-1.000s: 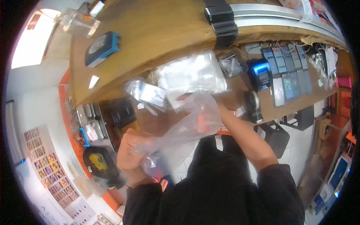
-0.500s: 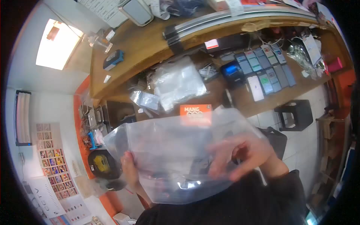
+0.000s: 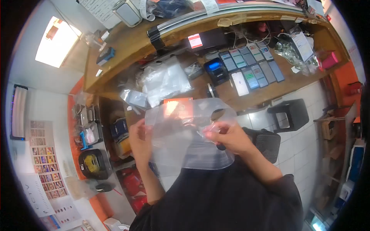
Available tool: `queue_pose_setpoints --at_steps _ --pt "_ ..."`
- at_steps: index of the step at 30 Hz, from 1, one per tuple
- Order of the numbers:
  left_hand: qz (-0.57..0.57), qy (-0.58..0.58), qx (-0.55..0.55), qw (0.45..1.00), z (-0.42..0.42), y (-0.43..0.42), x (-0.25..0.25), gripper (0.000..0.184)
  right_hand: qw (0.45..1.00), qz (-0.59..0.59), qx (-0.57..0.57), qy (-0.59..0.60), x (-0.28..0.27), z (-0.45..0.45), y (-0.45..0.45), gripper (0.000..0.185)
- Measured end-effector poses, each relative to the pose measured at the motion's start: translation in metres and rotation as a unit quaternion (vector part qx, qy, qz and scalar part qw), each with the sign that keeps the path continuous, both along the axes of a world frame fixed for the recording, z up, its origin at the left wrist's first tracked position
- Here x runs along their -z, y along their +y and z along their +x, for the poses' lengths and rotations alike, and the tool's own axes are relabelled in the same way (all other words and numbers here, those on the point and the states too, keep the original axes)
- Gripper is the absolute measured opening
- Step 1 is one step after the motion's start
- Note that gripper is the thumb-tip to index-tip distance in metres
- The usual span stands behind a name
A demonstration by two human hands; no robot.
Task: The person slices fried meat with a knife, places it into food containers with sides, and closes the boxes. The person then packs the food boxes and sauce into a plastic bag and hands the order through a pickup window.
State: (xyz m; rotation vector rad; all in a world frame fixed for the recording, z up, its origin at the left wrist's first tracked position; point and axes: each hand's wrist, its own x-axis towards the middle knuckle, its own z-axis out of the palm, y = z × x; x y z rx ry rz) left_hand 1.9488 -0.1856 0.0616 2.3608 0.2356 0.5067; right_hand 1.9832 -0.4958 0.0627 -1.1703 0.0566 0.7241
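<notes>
A large clear plastic bag (image 3: 173, 148) is stretched between my hands in front of my dark shirt. My left hand (image 3: 140, 135) is closed on the bag's left edge, its fingertips partly behind the film. On the other side, my right hand (image 3: 228, 137) pinches a fold of the plastic between thumb and fingers. An orange card (image 3: 178, 101) on the counter edge shows beyond the bag, mostly through the film. Behind it lies a pile of clear plastic bags (image 3: 167, 81) on the counter.
Several phones (image 3: 250, 79) lie in rows on the counter beside a small black printer (image 3: 216, 71). A black stool (image 3: 289, 115) stands on the tiled floor at right. At left is a black bin (image 3: 93, 164) with something yellow inside.
The bag has shifted up and is held higher before me. My right hand, blurred and spread earlier, now pinches the plastic. The whole view has shifted slightly.
</notes>
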Motion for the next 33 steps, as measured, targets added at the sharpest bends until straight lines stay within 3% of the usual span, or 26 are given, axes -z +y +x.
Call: queue_pose_setpoints --at_steps 1,3,6,8,10,13,15,20,25,27,29,31,33 --pt "-0.101 0.038 0.045 0.993 -0.003 -0.024 -0.013 0.029 1.000 -0.005 -0.001 0.000 -0.002 -0.004 0.003 0.016" --pt "-0.154 0.138 0.194 0.959 -0.009 -0.059 -0.025 0.030 0.998 -0.020 -0.044 -0.036 -0.005 -0.009 0.012 0.013" --pt "-0.210 0.183 0.229 0.933 -0.005 -0.093 -0.044 0.031 0.988 0.023 -0.059 -0.143 0.013 -0.014 0.025 0.011" --pt "-0.216 0.190 0.235 0.929 -0.006 -0.090 -0.044 0.031 0.992 0.063 -0.052 -0.098 0.016 -0.021 0.033 0.016" --pt "-0.220 0.198 0.241 0.924 -0.007 -0.081 -0.042 0.031 0.977 0.024 0.000 -0.210 0.013 -0.024 0.043 0.023" --pt "-0.272 0.244 0.224 0.904 -0.012 -0.053 -0.029 0.028 0.979 -0.041 -0.082 -0.181 0.007 -0.024 0.056 0.032" --pt "-0.459 0.250 0.217 0.825 -0.016 -0.029 -0.020 0.032 0.974 -0.048 -0.104 -0.195 0.008 -0.020 0.065 0.034" --pt "-0.473 0.216 0.236 0.821 -0.029 0.005 -0.018 0.035 0.968 -0.071 -0.159 -0.183 0.008 -0.014 0.099 0.039" --pt "-0.492 0.215 0.237 0.809 -0.031 0.038 -0.005 0.030 0.978 -0.059 -0.123 -0.160 0.005 -0.019 0.151 0.038" --pt "-0.469 0.120 0.334 0.809 -0.030 0.061 -0.001 0.021 0.979 -0.048 -0.136 -0.144 -0.001 -0.022 0.168 0.037" --pt "-0.461 0.094 0.283 0.836 -0.033 0.080 0.004 0.018 0.980 -0.035 -0.152 -0.127 0.001 -0.023 0.189 0.037" --pt "-0.450 0.069 0.233 0.860 -0.034 0.097 0.009 0.017 0.914 -0.136 -0.045 -0.380 0.020 -0.023 0.210 0.028" --pt "-0.322 0.005 0.123 0.939 -0.035 0.110 0.015 0.014 0.896 -0.161 0.014 -0.413 0.049 -0.022 0.226 0.022"
